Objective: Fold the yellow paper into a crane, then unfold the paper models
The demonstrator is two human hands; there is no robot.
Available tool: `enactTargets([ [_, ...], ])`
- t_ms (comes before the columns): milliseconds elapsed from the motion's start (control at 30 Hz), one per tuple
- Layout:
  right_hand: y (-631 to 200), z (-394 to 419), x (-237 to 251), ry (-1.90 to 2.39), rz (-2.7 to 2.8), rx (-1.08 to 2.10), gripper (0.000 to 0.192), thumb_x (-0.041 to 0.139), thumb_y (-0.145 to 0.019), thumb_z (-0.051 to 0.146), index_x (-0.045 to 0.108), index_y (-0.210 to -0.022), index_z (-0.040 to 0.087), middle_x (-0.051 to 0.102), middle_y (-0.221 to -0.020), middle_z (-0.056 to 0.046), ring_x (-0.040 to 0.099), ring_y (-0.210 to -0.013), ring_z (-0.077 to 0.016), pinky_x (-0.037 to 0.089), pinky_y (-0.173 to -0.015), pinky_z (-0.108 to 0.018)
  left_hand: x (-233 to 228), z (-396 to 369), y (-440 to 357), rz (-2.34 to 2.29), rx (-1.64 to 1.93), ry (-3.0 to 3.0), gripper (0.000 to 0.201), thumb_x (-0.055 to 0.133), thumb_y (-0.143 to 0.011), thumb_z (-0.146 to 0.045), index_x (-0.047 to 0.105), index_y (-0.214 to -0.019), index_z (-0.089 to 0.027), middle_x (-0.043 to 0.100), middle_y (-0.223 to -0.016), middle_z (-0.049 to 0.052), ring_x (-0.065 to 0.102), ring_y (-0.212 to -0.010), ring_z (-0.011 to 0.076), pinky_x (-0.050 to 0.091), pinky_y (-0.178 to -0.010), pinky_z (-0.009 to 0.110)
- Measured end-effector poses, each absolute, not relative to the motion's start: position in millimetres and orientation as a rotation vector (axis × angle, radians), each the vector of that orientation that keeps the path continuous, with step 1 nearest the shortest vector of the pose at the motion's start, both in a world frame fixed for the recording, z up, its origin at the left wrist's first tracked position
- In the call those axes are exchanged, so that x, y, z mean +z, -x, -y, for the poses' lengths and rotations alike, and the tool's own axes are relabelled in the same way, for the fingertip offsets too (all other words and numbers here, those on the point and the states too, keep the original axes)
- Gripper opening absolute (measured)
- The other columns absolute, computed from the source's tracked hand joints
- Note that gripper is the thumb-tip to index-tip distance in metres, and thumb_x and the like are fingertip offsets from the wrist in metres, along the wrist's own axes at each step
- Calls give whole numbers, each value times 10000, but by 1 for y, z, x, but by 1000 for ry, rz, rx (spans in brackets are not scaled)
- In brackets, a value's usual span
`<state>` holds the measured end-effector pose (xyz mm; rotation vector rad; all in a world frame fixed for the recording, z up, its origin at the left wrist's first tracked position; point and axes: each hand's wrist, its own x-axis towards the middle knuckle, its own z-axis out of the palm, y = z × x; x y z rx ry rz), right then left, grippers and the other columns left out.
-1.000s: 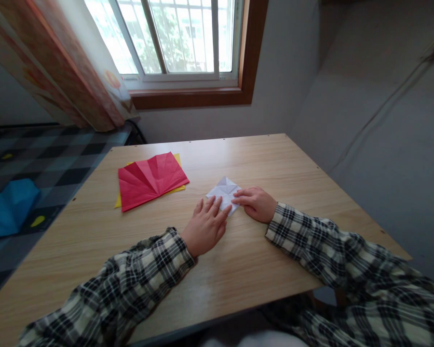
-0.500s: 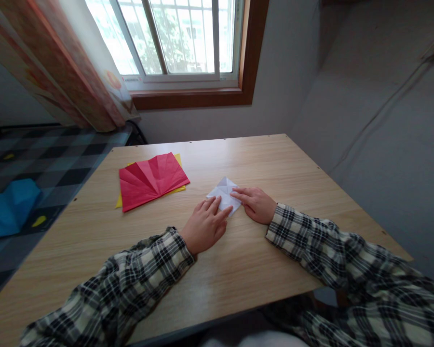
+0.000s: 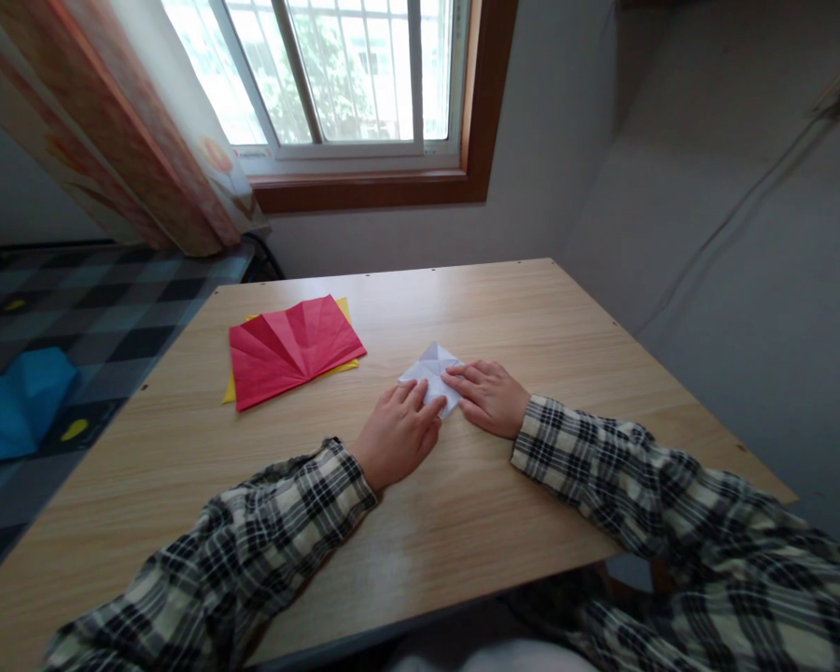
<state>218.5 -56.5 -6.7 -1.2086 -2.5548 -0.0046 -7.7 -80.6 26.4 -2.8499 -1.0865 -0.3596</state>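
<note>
Head view: both hands, the left hand [image 3: 397, 433] and right hand [image 3: 486, 396], lie flat with fingers unclenched, pressing the folded white paper [image 3: 431, 372] on the desk [image 3: 532, 308] mid-crease, likely needing firm, even pressure.

Your left hand [image 3: 396, 437] and your right hand [image 3: 488, 398] are both bare: no gloves, rings, watch or bands show on either. Each arm wears a long sleeve of soft woven cloth in a plaid check, with black and dark grey bars crossing over a pale cream-green ground and thin white lines running through the squares. The left sleeve [image 3: 238, 551] comes in from 7 o'clock and ends in a buttoned-looking cuff snug at the wrist. The right sleeve [image 3: 644, 495] comes in from 4 o'clock, its cuff folded close at the wrist, and the cloth bunches in loose wrinkles toward 5 o'clock.
</note>
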Motion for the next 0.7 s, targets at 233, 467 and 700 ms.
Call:
enactTargets([
  [233,-214,59,-3,1199,2583,-70,466,459,-962,289,547,-1399,153,577,-1403,-127,513,-1216,-296,392,-1033,-479,26,72,3,1140,-389,2788,395,401,-1007,-338,582,-1286,-126,650,-1134,138,562,-1080,269,433,-979,449],
  [467,-210,61,-3,1197,2577,-109,464,476,-954,280,554,-1392,146,591,-1389,-125,522,-1215,-293,405,-1038,-468,26,68,-2,1140,-320,2730,351,383,-1012,-320,624,-1168,-118,629,-1024,131,541,-964,277,430,-880,447],
  [700,-212,60,-5,1181,2539,-9,457,472,-948,250,555,-1385,142,573,-1417,-123,522,-1242,-277,389,-1066,-472,28,70,-2,1183,-293,2714,351,422,-1002,-339,606,-1205,-120,634,-1074,126,529,-1014,283,401,-944,457],
])
